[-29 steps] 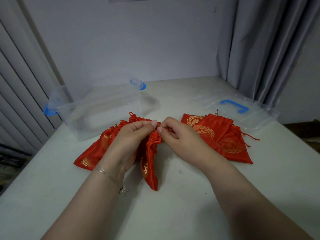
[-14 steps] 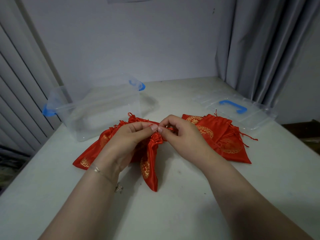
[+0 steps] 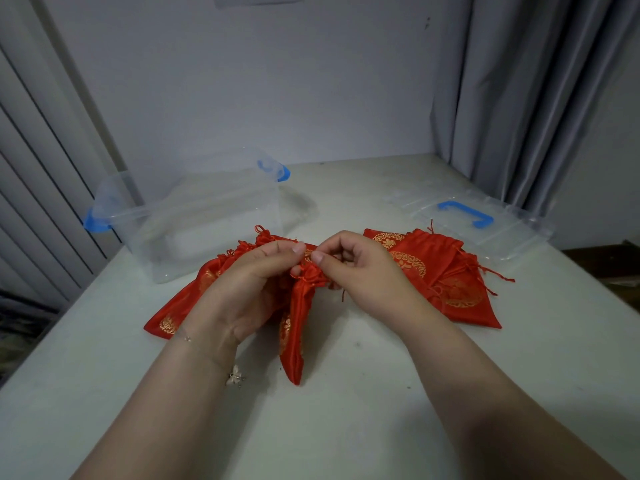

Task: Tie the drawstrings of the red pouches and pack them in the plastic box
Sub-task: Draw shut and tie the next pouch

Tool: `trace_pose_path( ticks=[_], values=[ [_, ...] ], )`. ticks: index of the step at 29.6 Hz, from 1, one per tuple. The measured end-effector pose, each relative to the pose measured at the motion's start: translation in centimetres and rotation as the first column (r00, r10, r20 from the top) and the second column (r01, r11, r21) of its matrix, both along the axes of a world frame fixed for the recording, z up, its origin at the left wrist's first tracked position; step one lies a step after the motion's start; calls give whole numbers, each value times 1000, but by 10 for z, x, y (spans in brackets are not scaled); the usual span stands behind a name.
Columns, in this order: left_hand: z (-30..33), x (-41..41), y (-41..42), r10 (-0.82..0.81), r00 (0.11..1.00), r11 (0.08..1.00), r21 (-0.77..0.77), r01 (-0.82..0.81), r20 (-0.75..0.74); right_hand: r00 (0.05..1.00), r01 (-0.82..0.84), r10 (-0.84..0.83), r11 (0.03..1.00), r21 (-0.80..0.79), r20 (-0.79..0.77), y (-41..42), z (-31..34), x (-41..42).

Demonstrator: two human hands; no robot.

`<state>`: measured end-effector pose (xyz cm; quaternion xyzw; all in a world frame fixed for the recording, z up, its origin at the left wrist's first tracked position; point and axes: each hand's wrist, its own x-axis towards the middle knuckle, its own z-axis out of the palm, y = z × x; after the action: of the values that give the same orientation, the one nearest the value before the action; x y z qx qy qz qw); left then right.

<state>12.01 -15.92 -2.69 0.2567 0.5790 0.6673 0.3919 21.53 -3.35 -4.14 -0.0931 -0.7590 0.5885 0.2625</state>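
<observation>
My left hand [image 3: 252,285] and right hand [image 3: 363,271] pinch the drawstring [image 3: 309,255] at the gathered neck of the red pouch [image 3: 294,327], mid-table. Other pouches [image 3: 446,271] lie right; clear plastic box [image 3: 194,220] far left.

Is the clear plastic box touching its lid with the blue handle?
Apart. The head view shows the plastic box far left and the lid far right, with bare table plainly between them.
</observation>
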Motion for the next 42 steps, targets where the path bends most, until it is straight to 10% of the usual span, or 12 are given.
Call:
trace_pose_path(
  ticks=[6,15,30,38,42],
  values=[
    [-2,4,1,44,968,991,-111,-74,-248,996,88,-86,990,112,-20,4,5,6],
    [-2,-1,0,161,977,982,-80,-173,-137,994,106,-94,910,400,-49,6,7,11],
    [1,12,3,169,910,986,76,-151,-378,977,-26,-15,981,191,211,12,7,10],
    [-5,17,5,234,652,939,-7,-345,-721,981,115,-163,922,370,102,0,3,8],
    [-6,18,5,257,469,924,73,-375,-845,981,130,-133,991,25,142,5,6,6]
  ],
)
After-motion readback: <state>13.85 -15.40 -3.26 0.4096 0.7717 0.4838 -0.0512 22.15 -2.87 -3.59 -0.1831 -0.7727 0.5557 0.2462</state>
